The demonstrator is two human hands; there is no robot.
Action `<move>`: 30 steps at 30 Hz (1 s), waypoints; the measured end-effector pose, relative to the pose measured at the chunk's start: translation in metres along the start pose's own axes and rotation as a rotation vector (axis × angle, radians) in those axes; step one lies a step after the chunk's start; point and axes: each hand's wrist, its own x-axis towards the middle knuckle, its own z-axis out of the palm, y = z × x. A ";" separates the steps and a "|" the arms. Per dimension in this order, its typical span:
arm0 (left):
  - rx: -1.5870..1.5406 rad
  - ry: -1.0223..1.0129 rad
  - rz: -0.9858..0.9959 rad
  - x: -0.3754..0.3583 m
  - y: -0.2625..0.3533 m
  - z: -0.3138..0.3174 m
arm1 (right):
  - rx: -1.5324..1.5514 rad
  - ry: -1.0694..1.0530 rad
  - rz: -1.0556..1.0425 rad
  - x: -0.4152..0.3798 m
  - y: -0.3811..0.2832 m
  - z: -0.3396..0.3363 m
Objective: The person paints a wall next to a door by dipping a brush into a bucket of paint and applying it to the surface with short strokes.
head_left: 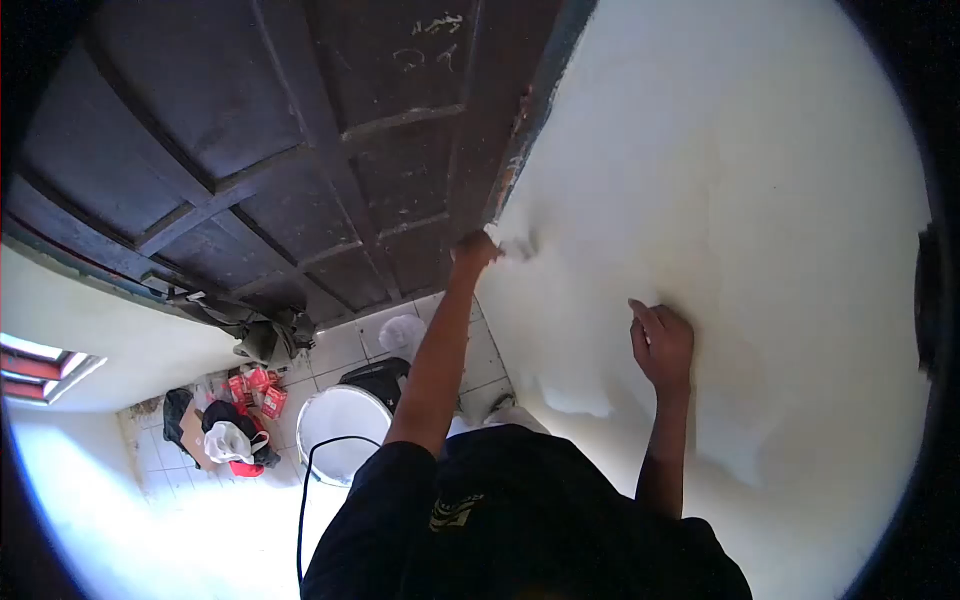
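My left hand is closed around a small tool, whose pale grey end is blurred; its exact kind cannot be made out. That end is at the white wall, just beside the edge of the dark door frame. My right hand is against or close to the same wall, lower and to the right. Its fingers are loosely bent and apart, and nothing shows in them. Uneven, slightly shinier patches mark the wall surface around both hands.
A dark panelled door fills the upper left. By my feet stand a white bucket, a dark container and a clear plastic item. Red packets and bags lie on the tiled floor. A black cable hangs nearby.
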 end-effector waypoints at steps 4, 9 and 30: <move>0.079 0.797 0.120 0.014 -0.003 0.025 | -0.014 -0.011 -0.014 -0.003 -0.003 -0.004; -0.130 0.940 0.344 -0.081 0.069 -0.034 | -0.001 0.006 -0.004 -0.001 -0.002 -0.001; 0.068 0.919 0.218 0.058 -0.025 -0.024 | -0.066 0.010 -0.015 0.002 -0.003 0.003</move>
